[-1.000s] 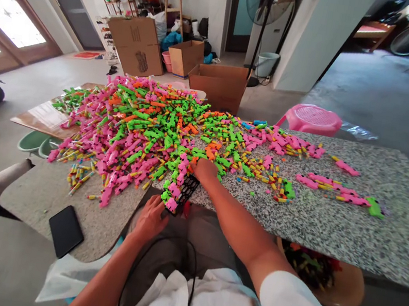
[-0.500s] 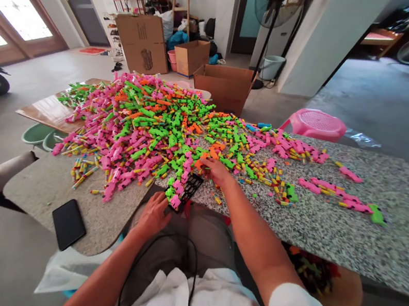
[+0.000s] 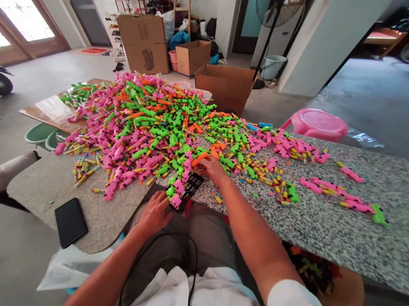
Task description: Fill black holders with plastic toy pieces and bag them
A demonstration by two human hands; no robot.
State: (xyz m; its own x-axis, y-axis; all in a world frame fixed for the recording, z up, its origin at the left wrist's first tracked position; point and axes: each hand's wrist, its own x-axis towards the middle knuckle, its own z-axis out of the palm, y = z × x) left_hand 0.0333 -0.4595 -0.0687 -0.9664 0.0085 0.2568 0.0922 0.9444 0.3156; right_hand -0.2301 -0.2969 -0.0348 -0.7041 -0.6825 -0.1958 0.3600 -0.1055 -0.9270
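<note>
A black gridded tray (image 3: 194, 184) lies at the table's edge above my lap, with pink and green animal-shaped plastic pieces (image 3: 178, 188) set in rows along its left part. My left hand (image 3: 155, 211) grips the tray's near left end, its fingertips partly hidden. Over the tray's far end, my right hand (image 3: 215, 170) pinches an orange plastic piece (image 3: 199, 159) between thumb and fingers. Just beyond both hands rises a big heap of pink, green and orange pieces (image 3: 143, 122) with yellow sticks among them.
More pink pieces (image 3: 357, 202) lie in lines across the granite tabletop (image 3: 331, 237). A black phone-like device (image 3: 70, 222) rests at the left corner. Behind the table stand an open cardboard box (image 3: 223, 85), a pink stool (image 3: 316, 123) and a fan (image 3: 278, 3).
My right hand has shifted slightly left and down, and the orange piece now shows clearly at its fingertips over the tray. My left hand stays on the tray.
</note>
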